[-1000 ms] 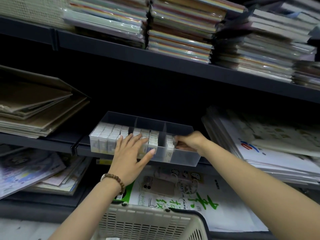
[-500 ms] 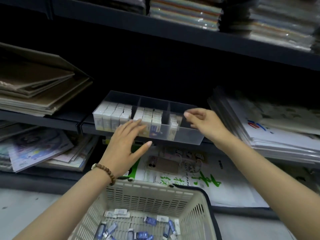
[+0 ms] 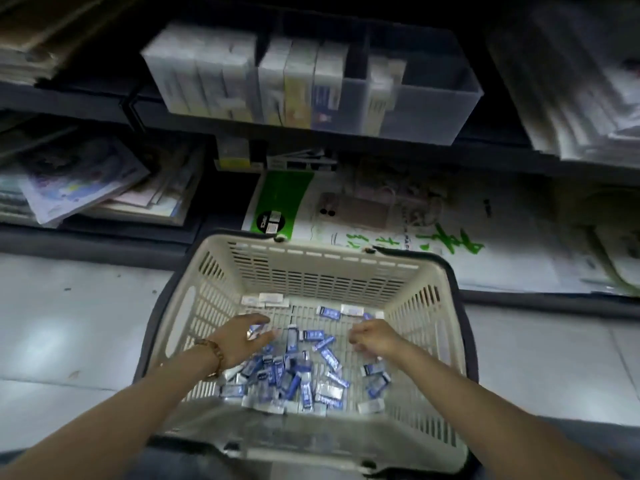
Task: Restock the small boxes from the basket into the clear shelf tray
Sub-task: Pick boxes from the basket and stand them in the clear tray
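Head view: both hands in the basket (image 3: 311,252), lower centre.
Left hand (image 3: 239,341) fingers spread above the loose small boxes (image 3: 287,374); right hand (image 3: 374,337) fingers curled, hold not discernible. Clear shelf tray (image 3: 436,109), top centre, partly filled.

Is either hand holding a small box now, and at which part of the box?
It cannot be told. The left hand and the right hand are down among the small boxes in the basket, but blur and curled fingers hide any grip.
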### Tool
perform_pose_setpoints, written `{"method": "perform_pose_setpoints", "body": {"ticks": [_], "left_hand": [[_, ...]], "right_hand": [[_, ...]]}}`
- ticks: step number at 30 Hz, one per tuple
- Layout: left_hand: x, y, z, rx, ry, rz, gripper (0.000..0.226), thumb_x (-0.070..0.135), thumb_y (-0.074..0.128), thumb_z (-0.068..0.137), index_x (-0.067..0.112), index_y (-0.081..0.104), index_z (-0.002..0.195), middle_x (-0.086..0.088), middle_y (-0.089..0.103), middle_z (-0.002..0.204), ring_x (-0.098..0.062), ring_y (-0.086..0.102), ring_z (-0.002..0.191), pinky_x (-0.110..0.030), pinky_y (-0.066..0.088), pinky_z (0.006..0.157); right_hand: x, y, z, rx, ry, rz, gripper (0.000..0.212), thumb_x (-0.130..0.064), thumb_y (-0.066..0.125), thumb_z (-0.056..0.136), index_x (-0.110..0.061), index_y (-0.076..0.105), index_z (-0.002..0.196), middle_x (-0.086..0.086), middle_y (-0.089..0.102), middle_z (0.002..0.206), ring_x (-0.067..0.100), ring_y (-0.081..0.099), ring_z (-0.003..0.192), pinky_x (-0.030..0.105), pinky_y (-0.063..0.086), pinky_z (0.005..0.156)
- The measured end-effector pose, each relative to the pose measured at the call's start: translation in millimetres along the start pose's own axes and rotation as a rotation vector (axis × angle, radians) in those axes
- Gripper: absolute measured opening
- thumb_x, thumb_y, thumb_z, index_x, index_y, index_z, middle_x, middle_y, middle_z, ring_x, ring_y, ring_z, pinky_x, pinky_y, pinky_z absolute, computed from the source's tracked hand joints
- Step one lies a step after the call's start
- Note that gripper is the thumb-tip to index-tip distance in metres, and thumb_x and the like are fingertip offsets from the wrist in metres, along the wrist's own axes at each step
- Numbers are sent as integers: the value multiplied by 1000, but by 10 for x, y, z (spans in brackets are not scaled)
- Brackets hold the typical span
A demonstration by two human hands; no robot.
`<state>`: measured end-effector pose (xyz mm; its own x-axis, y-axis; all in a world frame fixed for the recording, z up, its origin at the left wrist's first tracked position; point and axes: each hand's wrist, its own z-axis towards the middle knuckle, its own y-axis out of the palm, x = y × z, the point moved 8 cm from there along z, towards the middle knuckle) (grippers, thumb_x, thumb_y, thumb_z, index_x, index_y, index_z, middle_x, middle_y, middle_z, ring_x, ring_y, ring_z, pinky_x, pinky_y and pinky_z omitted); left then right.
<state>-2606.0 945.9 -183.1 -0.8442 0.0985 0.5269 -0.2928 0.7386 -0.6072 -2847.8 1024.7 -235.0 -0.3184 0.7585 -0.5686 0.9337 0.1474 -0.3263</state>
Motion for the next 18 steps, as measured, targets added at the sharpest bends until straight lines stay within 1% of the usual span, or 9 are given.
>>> {"method": "perform_pose_setpoints", "body": {"ticks": [2, 3, 5, 7, 9, 11, 14, 16, 18], "left_hand": [[-170, 269, 101, -66, -75, -87, 37, 32, 50, 94, 12, 53, 126, -4, 55, 126, -19, 50, 118, -18, 37, 96], [-212, 419, 145, -116, -91, -113, 30, 27, 50, 95, 9, 57, 117, -4, 61, 111, -19, 53, 109, -12, 39, 87], [-266, 710, 202, -233, -105, -101, 25, 23, 48, 96, 8, 62, 108, -6, 61, 94, -18, 54, 98, -11, 37, 75], [-346, 974, 228, -334, -122, -86, 28, 21, 47, 97, 5, 62, 114, -12, 63, 109, -21, 56, 106, -18, 40, 85], [-416, 1154, 217, -415, -118, -46, 32, 21, 50, 95, 5, 60, 120, -12, 60, 124, -22, 54, 116, -20, 38, 96], [-465, 1242, 206, -476, -98, 37, 35, 24, 52, 94, 6, 59, 123, -10, 58, 128, -20, 52, 119, -23, 37, 102], [-463, 1254, 245, -497, -88, 85, 34, 19, 55, 93, 5, 58, 124, -11, 58, 127, -21, 53, 120, -18, 35, 97], [-491, 1265, 262, -511, -121, 128, 33, 12, 49, 95, -2, 54, 124, -16, 56, 127, -28, 52, 120, -20, 39, 90], [-539, 1284, 262, -541, -165, 180, 27, 5, 39, 97, -11, 53, 114, -27, 55, 122, -34, 53, 114, -14, 42, 73]], "right_hand": [[333, 239, 109, -68, 60, -63, 17, -15, 62, 89, -7, 69, 102, -4, 60, 73, -2, 55, 50, 15, 43, 51], [451, 370, 127, -126, 75, -97, 23, -18, 63, 89, -6, 68, 107, -6, 61, 76, -3, 56, 54, 12, 42, 51], [590, 606, 128, -227, 75, -167, 28, -22, 65, 88, -8, 68, 112, -2, 68, 96, 3, 62, 76, 13, 48, 65], [622, 725, 138, -236, 38, -251, 29, -20, 66, 87, -8, 67, 113, 6, 66, 116, 16, 62, 101, 24, 49, 88], [575, 798, 129, -218, -25, -399, 33, -19, 66, 87, -7, 65, 118, 11, 64, 121, 22, 60, 110, 28, 45, 94], [528, 870, 105, -208, -83, -605, 43, -25, 65, 88, -11, 58, 128, 9, 58, 130, 24, 55, 118, 31, 43, 97], [566, 953, 96, -216, -99, -779, 63, -32, 62, 89, -16, 37, 144, 6, 35, 148, 24, 40, 133, 40, 32, 109], [603, 1013, 90, -243, -125, -783, 68, -31, 63, 88, -15, 31, 146, 6, 26, 151, 25, 36, 135, 38, 31, 110], [651, 1067, 68, -252, -145, -738, 69, -31, 63, 88, -13, 31, 146, 9, 26, 151, 26, 35, 136, 34, 33, 108]]}}
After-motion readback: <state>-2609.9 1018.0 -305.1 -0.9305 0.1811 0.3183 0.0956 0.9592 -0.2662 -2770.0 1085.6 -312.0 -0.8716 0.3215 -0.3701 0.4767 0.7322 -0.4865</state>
